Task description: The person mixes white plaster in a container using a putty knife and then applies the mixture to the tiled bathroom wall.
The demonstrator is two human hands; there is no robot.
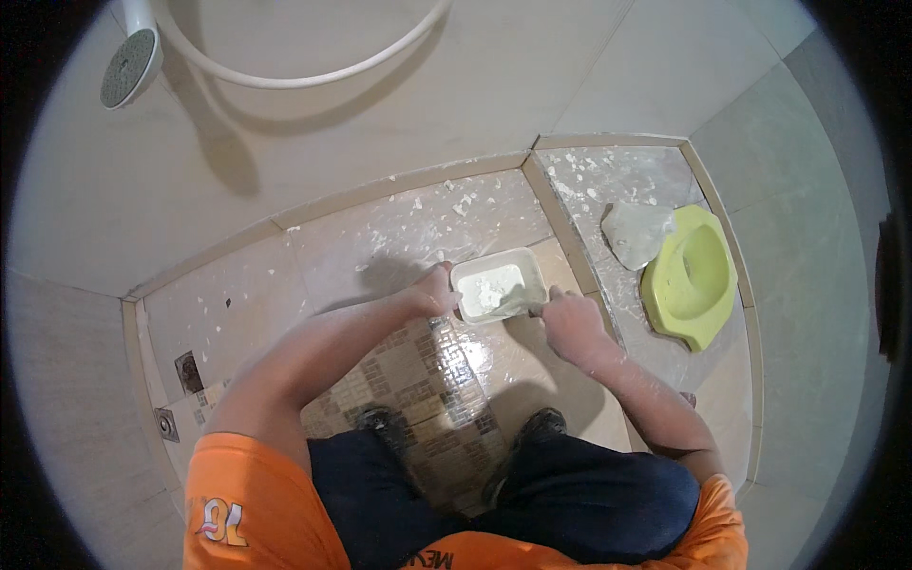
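A small white rectangular tub (502, 254) is held just above the tiled floor in front of me. White paste or powder (494, 288) covers part of its bottom. My left hand (437, 290) is closed on the tub's left end. On the other side, my right hand (572, 328) is closed around what looks like a flat scraper (516, 309). The scraper's greyish blade dips into the tub's near right corner, while my fingers hide its handle.
White flakes (463, 205) litter the floor. Past a raised tile curb (562, 214) on the right lie a yellow-green moulded basin (701, 271) and a whitish crumpled sheet or bag (636, 234). A shower head (130, 68) and hose (294, 82) hang above. A drain (166, 425) is at left.
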